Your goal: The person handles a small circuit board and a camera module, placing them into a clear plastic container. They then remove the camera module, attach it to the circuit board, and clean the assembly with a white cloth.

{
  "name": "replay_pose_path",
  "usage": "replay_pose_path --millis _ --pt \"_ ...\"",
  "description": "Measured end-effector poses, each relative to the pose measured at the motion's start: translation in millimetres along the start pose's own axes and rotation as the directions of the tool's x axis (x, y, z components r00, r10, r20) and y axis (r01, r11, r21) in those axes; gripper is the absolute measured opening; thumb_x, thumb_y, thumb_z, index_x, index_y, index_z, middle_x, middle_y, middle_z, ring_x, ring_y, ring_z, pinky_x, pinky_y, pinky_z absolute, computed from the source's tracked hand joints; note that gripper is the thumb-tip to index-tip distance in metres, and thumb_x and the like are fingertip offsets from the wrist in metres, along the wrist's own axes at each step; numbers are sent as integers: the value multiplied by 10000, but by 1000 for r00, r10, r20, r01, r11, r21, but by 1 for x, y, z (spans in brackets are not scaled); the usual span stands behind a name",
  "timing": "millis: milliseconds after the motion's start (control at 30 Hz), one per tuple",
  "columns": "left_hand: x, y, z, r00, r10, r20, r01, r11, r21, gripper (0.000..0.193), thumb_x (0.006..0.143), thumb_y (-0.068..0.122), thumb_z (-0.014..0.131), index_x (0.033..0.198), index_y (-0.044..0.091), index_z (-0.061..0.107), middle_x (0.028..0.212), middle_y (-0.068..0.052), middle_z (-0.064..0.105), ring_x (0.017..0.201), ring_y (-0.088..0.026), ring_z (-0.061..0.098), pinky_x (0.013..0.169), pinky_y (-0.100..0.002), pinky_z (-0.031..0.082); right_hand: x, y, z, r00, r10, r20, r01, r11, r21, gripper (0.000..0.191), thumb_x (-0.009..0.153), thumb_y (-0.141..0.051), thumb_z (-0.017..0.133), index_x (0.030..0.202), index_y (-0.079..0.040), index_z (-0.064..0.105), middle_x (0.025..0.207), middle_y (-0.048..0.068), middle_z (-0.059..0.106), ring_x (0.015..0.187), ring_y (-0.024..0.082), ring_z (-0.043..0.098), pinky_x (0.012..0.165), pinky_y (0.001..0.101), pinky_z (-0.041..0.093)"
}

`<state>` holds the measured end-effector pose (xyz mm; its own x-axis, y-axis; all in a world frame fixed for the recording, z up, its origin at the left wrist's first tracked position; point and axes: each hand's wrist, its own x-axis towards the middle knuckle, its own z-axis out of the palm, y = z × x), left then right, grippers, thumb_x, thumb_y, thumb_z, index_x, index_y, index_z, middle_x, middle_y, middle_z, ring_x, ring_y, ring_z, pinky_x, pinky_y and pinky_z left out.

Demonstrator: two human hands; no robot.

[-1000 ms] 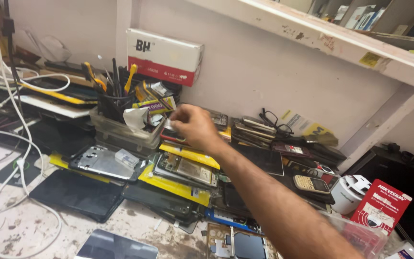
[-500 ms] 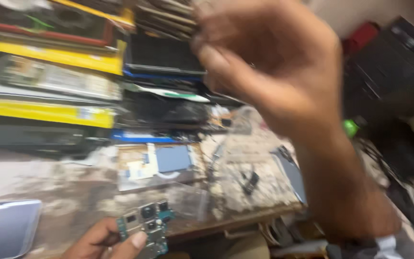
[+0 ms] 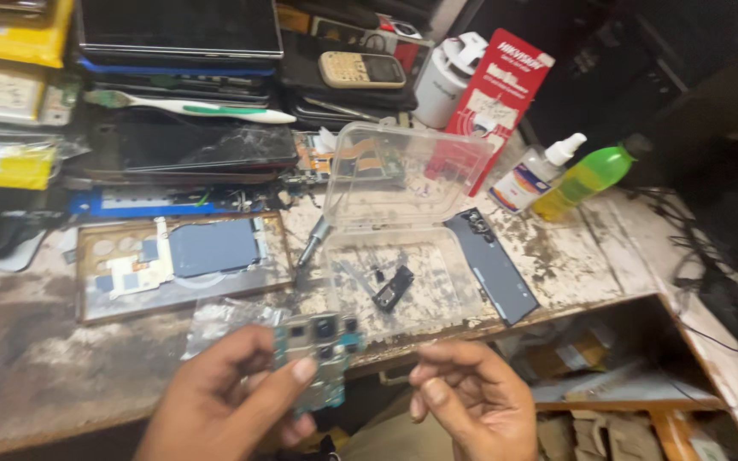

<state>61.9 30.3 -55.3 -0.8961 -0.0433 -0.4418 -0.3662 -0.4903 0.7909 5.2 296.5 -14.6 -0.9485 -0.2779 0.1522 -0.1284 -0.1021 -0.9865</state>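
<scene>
Circuit board (image 3: pixel 318 350) pinched in left hand (image 3: pixel 224 401) grip, right hand (image 3: pixel 471 401) loosely curled, empty, above worn workbench (image 3: pixel 36 358)

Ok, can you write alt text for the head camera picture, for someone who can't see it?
A person's left hand holds a small phone circuit board above a worn workbench, with the right hand empty beside it. Behind sit an open clear plastic box, an opened phone, a toothbrush and stacked devices.

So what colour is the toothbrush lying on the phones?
White with green, clearest in the head view: toothbrush.
</scene>
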Motion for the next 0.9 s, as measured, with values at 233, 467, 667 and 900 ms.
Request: replay_pose_path --millis 233,467,667,900 --pt "-14 38 45 998 -39 51 39 999 6 236 858 182 763 1052 55 719 782 -74 773 543 -129 651 502 -261 548 10 8 13 979 159 126 -174 978 115 486 883 54 668 1351 96 547 991 213 713 764 208 713 693 359 627" --pt "-18 30 49 992 72 106 -76 997 28 213 865 153 750 1028 25 703 760 -53 757 574 -109 679 523 -253 554 14 25 17 959 251 132 -274 940 202 434 847 94 691 1264 88 570 915 202 719 708 210 703 627 363 614" --pt "-19 27 36 974 165 153 -175 983 54 213 892 145 740 1071 28 730 767 -42 746 595 -85 684 547 -229 555 21 39 23 937 280 206 -313 939 144 331 832 97 703 1158 94 642 913 210 770 652 196 707 571 349 604" --pt "-19 21 28 971 140 193 -145 989 10 215 902 131 725 1080 10 719 789 -50 744 611 -75 683 554 -226 573 16 41 32 934 254 250 -301 938 172 284 865 99 702 1142 93 638 923 220 764 680 190 705 591 339 604"
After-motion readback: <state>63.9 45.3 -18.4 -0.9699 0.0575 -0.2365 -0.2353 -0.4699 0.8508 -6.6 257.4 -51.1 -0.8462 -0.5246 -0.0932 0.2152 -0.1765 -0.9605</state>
